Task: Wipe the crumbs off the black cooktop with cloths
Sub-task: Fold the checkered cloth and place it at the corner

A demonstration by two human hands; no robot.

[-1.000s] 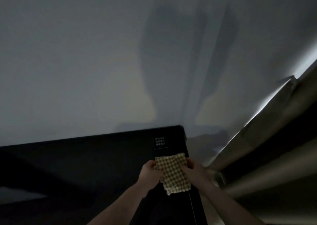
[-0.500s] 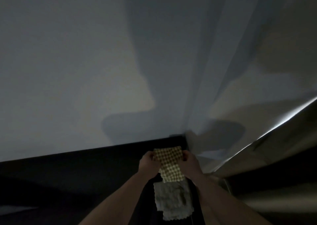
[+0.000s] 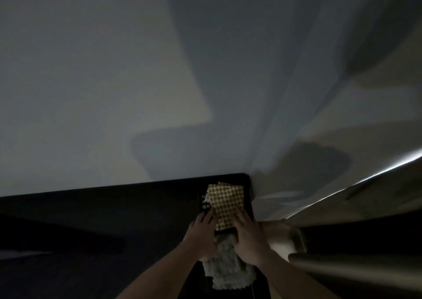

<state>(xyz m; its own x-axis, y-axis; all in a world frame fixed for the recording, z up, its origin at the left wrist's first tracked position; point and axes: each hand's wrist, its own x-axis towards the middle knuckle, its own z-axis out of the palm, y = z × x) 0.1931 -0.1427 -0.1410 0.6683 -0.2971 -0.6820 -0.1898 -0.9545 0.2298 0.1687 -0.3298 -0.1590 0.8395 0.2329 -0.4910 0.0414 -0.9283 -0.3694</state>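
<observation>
Pretty dim in here, only the head camera to go by. The checkered yellow cloth (image 3: 225, 201) lies spread flat on the far right corner of the black cooktop (image 3: 114, 207), just past both hands. The left hand (image 3: 202, 234) is palm down, fingers stretched forward onto the cloth's near left edge. The right hand (image 3: 249, 237) is also flat, fingers splayed over its near right part. Neither hand is gripping, both press down, side by side with a small gap. A fluffy grey cloth (image 3: 225, 269) sits under and nearer than the wrists, on the cooktop's right edge. Pale wall (image 3: 114, 93) behind.
</observation>
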